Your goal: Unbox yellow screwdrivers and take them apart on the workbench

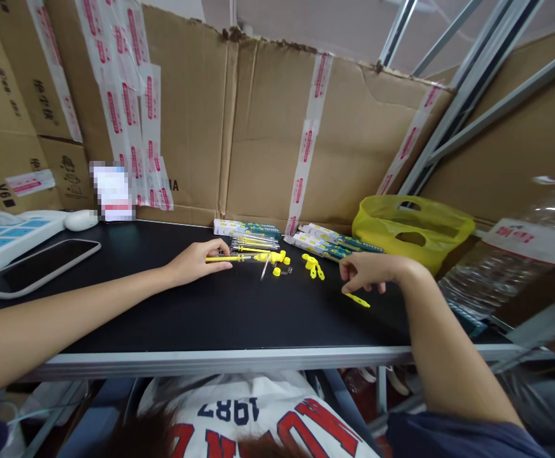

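My left hand (194, 264) is closed round a slim yellow pen barrel (224, 259) that lies level over the black tabletop, pointing right. Small yellow pen parts (277, 256) and a metal spring (287, 271) are close to its far end. My right hand (368, 272) has its fingers bent downward, with the fingertips at one end of a yellow pen clip (358, 301). Several more yellow clips (312, 266) form a small pile between my hands. Behind my left fingers, several thin pen refills (256, 244) lie side by side.
Printed pen boxes (246, 229) and further boxes (316, 239) stand along the cardboard wall (268, 127). A yellow plastic bag (411, 222) and a large clear bottle (506, 254) are at the right. On the left are a phone (39, 267) and a power strip (14, 238).
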Tool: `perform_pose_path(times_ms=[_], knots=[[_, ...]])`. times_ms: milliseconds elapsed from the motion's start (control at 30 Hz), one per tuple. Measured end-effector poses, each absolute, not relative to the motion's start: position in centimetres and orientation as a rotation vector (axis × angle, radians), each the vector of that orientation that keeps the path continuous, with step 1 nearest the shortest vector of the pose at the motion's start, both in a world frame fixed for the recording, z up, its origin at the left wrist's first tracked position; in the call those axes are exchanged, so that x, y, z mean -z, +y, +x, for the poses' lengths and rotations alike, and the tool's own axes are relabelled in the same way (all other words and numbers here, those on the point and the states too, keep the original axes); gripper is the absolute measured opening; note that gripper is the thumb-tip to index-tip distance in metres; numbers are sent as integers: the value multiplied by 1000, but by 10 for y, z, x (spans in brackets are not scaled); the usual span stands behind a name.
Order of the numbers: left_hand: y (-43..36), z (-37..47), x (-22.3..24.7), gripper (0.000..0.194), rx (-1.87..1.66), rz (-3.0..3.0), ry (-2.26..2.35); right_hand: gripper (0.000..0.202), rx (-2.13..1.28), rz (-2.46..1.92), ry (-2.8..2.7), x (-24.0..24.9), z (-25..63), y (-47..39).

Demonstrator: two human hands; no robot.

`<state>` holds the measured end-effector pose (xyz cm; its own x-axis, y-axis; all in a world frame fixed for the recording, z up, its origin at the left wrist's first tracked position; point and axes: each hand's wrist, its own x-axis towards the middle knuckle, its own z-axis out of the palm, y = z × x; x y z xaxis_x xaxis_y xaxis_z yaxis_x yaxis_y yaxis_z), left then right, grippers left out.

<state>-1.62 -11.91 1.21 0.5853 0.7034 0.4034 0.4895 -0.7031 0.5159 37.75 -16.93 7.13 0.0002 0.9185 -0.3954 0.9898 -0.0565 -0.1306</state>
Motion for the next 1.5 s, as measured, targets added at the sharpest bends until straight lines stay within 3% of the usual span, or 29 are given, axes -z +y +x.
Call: perform_pose_path(times_ms=[167, 333, 700, 900, 1000, 1133, 1367, 1500], knots=[[-119, -17, -10, 33, -844, 2468, 975, 16, 619, 2057, 2068, -51, 394, -178], [-117, -18, -7, 34, -834, 2479, 972, 7, 432, 2189, 2029, -42, 385, -148], [-119, -17, -10, 34, -812, 2505, 975, 43, 596, 2321, 2034, -37, 351, -95], [-118, -17, -9, 35, -878, 2494, 972, 37, 736, 2289, 2179, -44, 336, -85], [-119, -18, -10, 34, -893, 2475, 984, 29, 399, 2307, 2368, -47, 332, -87], [-119, -17, -10, 33, -902, 2466, 996, 43, -134, 2151, 2768, -32, 332, -95], [-118, -17, -7, 33, -907, 2490, 986, 40, -162, 2134, 3290, 1, 317, -102], [-119, -17, -7, 34, -885, 2505, 998, 39, -333, 1836, 3473, -7, 298, -120]])
